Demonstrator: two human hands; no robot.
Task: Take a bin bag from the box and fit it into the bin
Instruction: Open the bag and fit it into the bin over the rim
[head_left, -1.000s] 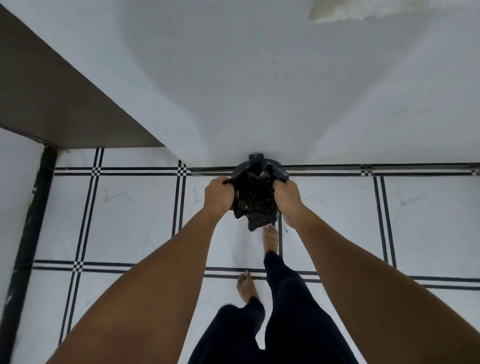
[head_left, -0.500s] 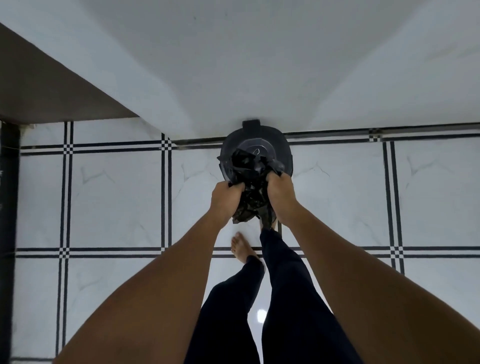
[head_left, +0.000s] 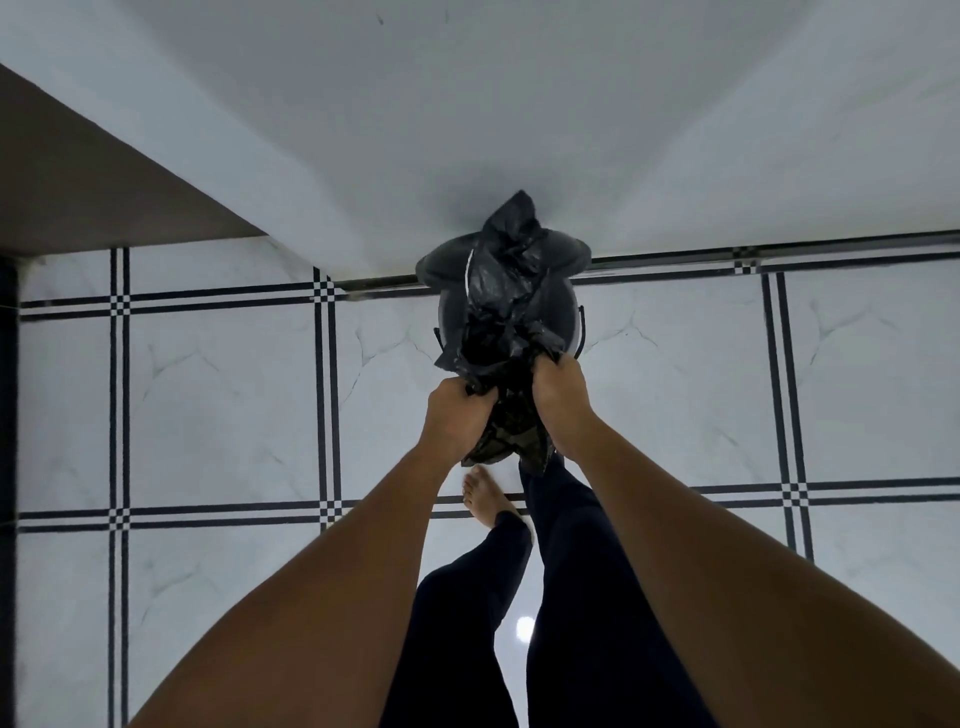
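A crumpled black bin bag (head_left: 506, 291) is stretched out over a dark round bin (head_left: 444, 304) that stands on the floor against the white wall. My left hand (head_left: 457, 415) grips the bag's near edge on the left. My right hand (head_left: 563, 400) grips it on the right, a little apart from the left. The bag's far end rises in a peak above the bin's raised lid (head_left: 566, 254). The bag hides most of the bin's opening. The box is out of view.
White tiled floor (head_left: 223, 405) with black line borders spreads to both sides. A white wall (head_left: 467, 130) stands right behind the bin. A dark brown surface (head_left: 78, 192) juts in at upper left. My legs and a bare foot (head_left: 488, 499) are just below my hands.
I have stepped closer to the bin. The bag has been flung out from a tight bunch and now extends forward over the bin, its far end up against the wall.
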